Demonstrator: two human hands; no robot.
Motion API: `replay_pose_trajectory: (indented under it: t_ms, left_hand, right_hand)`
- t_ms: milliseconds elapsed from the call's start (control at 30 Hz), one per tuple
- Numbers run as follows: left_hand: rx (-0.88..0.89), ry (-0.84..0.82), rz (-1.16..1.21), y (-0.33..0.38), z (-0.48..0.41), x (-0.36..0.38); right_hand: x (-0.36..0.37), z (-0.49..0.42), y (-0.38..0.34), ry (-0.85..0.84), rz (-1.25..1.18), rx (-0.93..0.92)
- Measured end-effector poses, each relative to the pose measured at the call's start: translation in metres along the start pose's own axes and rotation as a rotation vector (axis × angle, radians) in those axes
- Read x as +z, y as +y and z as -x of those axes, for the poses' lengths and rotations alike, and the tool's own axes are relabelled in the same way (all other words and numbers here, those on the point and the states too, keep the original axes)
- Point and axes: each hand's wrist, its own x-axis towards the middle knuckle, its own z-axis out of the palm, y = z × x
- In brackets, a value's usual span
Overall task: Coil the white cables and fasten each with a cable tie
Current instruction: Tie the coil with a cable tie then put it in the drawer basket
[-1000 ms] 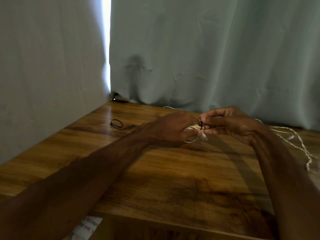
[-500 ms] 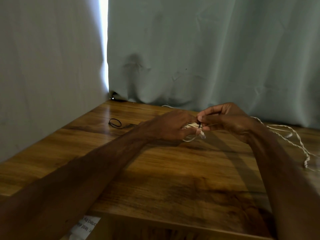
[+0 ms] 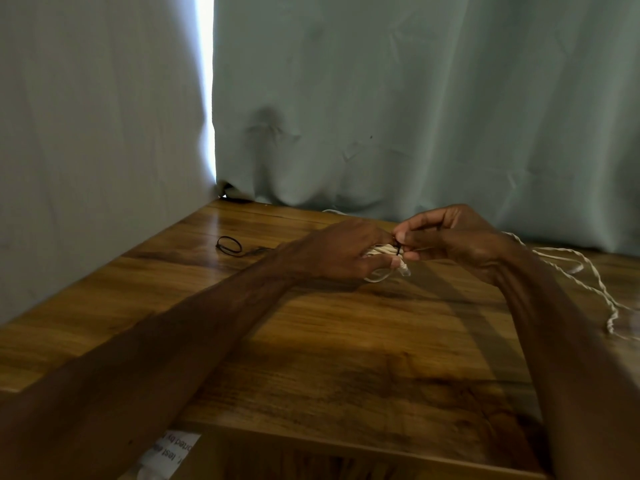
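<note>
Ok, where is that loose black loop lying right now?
In the head view the black loop lies on the wooden table, apart from and left of the left hand, towards the far-left corner by the curtain.

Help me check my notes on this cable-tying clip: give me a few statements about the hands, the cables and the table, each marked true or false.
1. The left hand holds a coiled white cable. True.
2. The right hand lies flat on the table. False: it is raised at the coil and pinches a black cable tie.
3. A black loop lies on the wooden table, to the left of both hands. True.
4. The coil is the only cable in view. False: a loose white cable trails over the table at the right.
</note>
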Motion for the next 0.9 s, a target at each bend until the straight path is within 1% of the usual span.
replay_pose_trajectory:
  t_ms: [200,467,667,900]
  left_hand:
    - [0.011,0.009,0.009,0.0006,-0.0002,0.0000]
    - [-0.033,0.009,0.023,-0.0070,-0.0001,0.0024]
    - [-0.013,0.008,0.021,-0.0057,-0.0006,0.0017]
    - [0.000,0.009,0.019,-0.0058,-0.0010,0.0024]
  right_hand:
    - [-0.0012,0.0006,-0.0004,-0.006,0.039,-0.019]
    - [0.0004,0.0019,-0.0028,-0.015,0.147,-0.117]
    - [-0.0006,0.0023,-0.0019,-0.015,0.091,-0.076]
    - [0.0005,0.0003,0.0008,-0.006,-0.058,-0.002]
